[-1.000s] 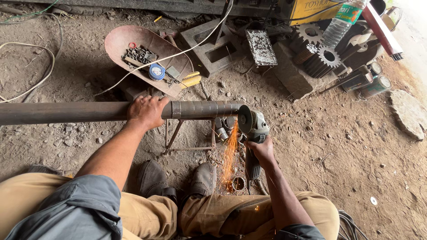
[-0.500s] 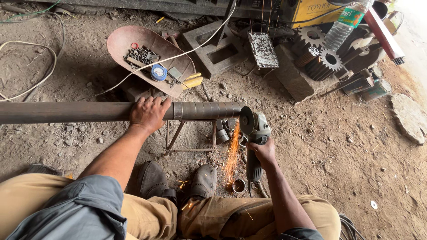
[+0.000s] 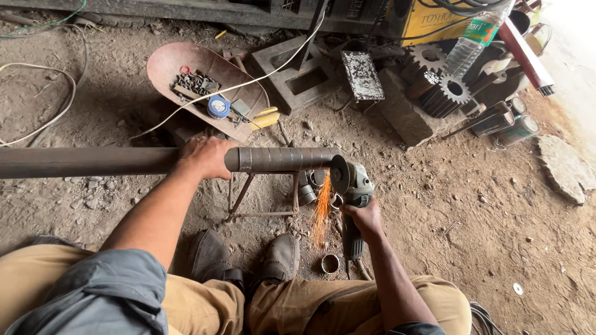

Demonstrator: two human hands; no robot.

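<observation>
Both hands busy | L fingers (image 3: 208, 149) wrap pipe (image 3: 93, 162) | R hand (image 3: 365, 218) clenches grinder (image 3: 354, 186) (sparks)

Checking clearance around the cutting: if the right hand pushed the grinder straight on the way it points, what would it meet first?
The right hand holds the angle grinder pointing away from the body, its disc at the end of the metal pipe. Straight on, it would likely meet that pipe end first; depth is hard to judge.

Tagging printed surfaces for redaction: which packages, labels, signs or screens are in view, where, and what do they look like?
Plastic bottle: top right, leaning over the gears; clear, green label band.
Yellow machine casing: top edge, right of centre; boxy, dark lettering.
Tape measure: in the rusty pan; round, blue, pale centre label.
No screens or signs.
</observation>
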